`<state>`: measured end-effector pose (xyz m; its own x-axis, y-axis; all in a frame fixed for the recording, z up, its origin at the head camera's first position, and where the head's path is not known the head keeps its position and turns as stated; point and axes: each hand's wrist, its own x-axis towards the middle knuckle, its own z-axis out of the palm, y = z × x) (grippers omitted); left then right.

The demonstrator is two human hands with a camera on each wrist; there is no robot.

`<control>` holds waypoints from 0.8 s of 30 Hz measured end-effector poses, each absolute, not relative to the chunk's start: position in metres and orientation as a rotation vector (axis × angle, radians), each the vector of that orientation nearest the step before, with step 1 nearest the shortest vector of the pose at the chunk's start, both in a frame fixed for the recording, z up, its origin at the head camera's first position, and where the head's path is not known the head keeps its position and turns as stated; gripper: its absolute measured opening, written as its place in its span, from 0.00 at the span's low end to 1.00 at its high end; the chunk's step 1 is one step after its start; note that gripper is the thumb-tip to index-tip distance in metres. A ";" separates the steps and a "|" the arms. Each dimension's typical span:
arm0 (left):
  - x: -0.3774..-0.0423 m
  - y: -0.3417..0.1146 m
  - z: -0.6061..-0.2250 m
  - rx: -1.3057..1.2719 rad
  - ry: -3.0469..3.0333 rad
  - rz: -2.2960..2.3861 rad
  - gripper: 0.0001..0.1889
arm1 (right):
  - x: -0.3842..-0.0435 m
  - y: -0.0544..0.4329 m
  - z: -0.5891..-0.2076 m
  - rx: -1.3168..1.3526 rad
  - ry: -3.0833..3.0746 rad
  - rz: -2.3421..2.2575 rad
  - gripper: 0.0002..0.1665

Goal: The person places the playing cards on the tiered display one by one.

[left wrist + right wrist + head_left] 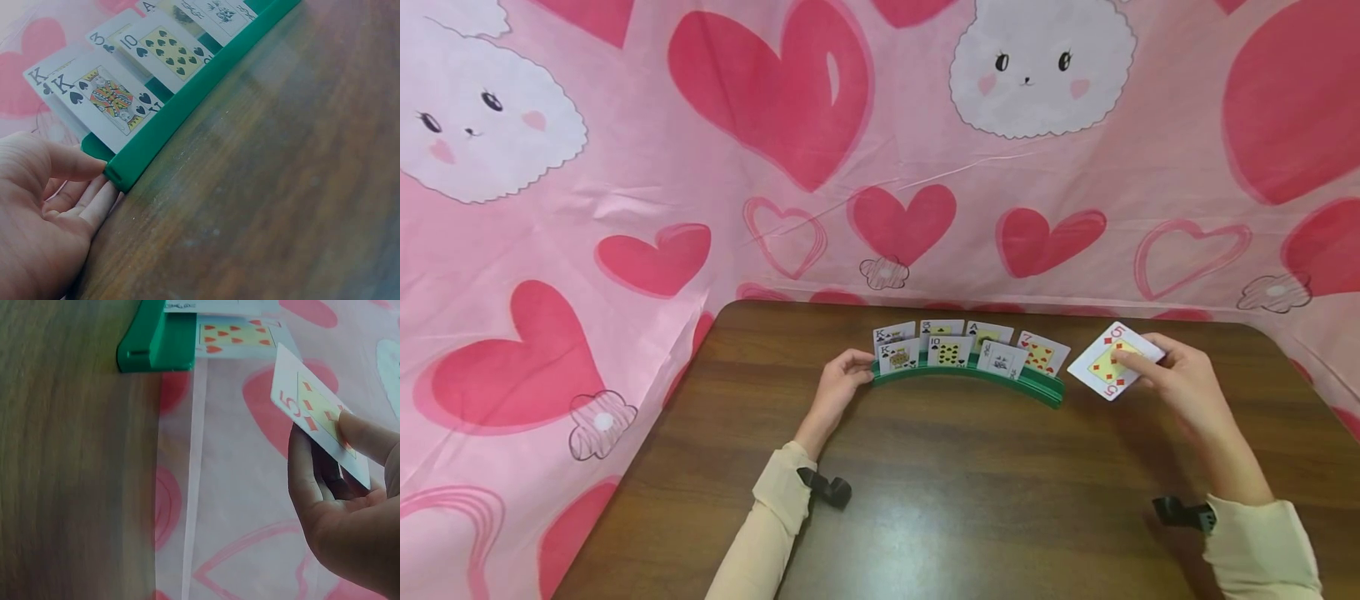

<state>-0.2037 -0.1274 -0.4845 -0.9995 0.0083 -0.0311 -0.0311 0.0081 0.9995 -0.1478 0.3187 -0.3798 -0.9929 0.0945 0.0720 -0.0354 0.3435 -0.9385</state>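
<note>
A curved green card holder point(1043, 394) stands on the table with playing cards upright in two rows. In front are the king of spades point(898, 357), the ten of spades point(948, 352) and a joker point(1002, 359). Behind them show a king of clubs, a three, an ace and the seven of hearts point(1042, 353), partly covered. My left hand point(837, 387) pinches the holder's left end between thumb and fingers. Off the holder's right end, my right hand point(1193, 390) holds the five of diamonds point(1102, 367) in the air, thumb on its face, fingers behind.
The brown wooden table point(970, 492) reaches back to a pink cloth point(925, 158) printed with hearts and hanging behind it. Black wrist cameras sit on both of my forearms, at the sleeve cuffs.
</note>
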 end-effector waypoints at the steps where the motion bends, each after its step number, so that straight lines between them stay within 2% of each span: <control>1: -0.204 -0.128 -0.484 -0.025 2.211 2.186 0.13 | -0.148 0.317 -0.380 -0.041 -2.493 1.721 0.11; 7: -0.202 -0.126 -0.477 -0.041 2.215 2.166 0.12 | -0.150 0.308 -0.383 -0.002 -2.557 1.666 0.04; 11: -0.204 -0.127 -0.479 -0.047 2.218 2.165 0.12 | -0.151 0.302 -0.385 0.010 -2.562 1.694 0.03; 14: -0.197 -0.126 -0.466 -0.039 2.223 2.145 0.12 | -0.152 0.299 -0.387 0.002 -2.564 1.726 0.02; 20: -0.186 -0.124 -0.447 -0.015 2.223 2.149 0.12 | -0.153 0.295 -0.392 0.011 -2.610 1.681 0.18; 24: -0.187 -0.124 -0.448 -0.028 2.217 2.151 0.12 | -0.154 0.292 -0.396 0.027 -2.630 1.650 0.24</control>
<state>-0.1869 -0.1242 -0.4478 -0.9984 0.0237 -0.0504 -0.0496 0.0305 0.9983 -0.1539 0.2916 -0.3957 -0.9992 0.0047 0.0399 -0.0338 0.4351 -0.8997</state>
